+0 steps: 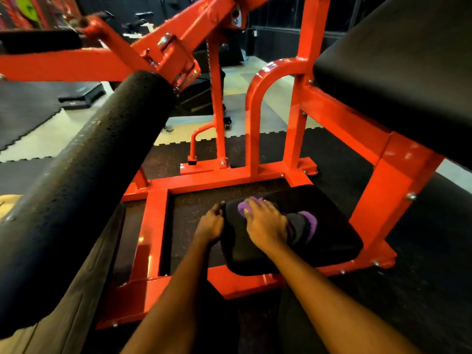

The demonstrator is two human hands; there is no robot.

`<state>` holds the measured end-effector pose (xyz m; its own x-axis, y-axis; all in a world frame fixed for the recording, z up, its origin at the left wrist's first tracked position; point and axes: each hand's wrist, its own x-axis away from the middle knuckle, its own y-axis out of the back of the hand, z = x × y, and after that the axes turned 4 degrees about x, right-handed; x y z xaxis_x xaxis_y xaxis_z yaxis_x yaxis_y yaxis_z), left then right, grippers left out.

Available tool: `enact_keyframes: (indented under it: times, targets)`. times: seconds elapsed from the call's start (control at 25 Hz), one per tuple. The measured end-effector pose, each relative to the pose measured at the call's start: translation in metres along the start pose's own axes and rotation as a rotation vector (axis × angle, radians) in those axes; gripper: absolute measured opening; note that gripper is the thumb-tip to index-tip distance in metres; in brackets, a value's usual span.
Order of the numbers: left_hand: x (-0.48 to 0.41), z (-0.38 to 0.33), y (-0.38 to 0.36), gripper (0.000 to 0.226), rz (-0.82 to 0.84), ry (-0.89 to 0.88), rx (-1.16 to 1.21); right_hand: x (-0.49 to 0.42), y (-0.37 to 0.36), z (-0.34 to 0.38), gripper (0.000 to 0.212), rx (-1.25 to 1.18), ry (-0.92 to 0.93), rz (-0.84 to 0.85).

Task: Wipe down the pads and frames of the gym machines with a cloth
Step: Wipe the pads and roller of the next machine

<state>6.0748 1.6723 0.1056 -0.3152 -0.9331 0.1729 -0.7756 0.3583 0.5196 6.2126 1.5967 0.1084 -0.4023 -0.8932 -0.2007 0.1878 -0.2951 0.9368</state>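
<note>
Head view, looking down through an orange-red machine frame (255,175). Lower centre: low black pad (332,241), squarish with rounded corners, mounted just above the frame's base. Right hand (265,223) palm down on the pad's upper left part, fingers bent over a bunched cloth (310,222) with the thumb against it, gripping it and holding it to the pad surface. Cloth is purple and dark; purple shows past the fingertips and again to the right of the hand. Left hand (210,223) just left of the right, fingers curled onto the pad's left edge, gripping it. Both forearms bare, entering from the bottom of the frame. Left side: thick black foam roller (89,175) runs diagonally from lower left up to a bracket on the frame, surface pitted. Upper left: second dark roller (38,40), blurred. Upper right: large black back pad (408,72), tilted, carried on the frame. Speckled dark rubber floor (421,290) under the machine; pale floor with interlocking mat edges farther back.
</note>
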Motion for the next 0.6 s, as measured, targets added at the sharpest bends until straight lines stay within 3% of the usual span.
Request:
enact_keyframes:
  times: [0.08,0.2,0.28,0.36,0.6]
  targets:
    - [0.016,-0.008,0.021,0.062,0.045,-0.024,-0.146,-0.001,0.013,0.006,0.037,-0.121,-0.147,-0.011]
    - [0.042,-0.026,0.049,0.061,-0.124,-0.083,-0.134,-0.01,0.036,0.019,0.037,-0.523,-0.274,-0.059]
    - [0.06,-0.045,0.079,0.048,-0.264,-0.136,-0.128,-0.018,0.05,0.041,0.034,-0.918,-0.209,-0.161]
    - [0.079,-0.063,0.116,0.04,-0.393,-0.211,-0.118,-0.025,0.068,0.072,0.03,-1.097,-0.113,-0.258]
    - [0.144,-0.089,0.232,0.027,-0.825,-0.396,-0.205,-0.05,0.128,0.197,0.044,-1.149,0.456,-0.381]
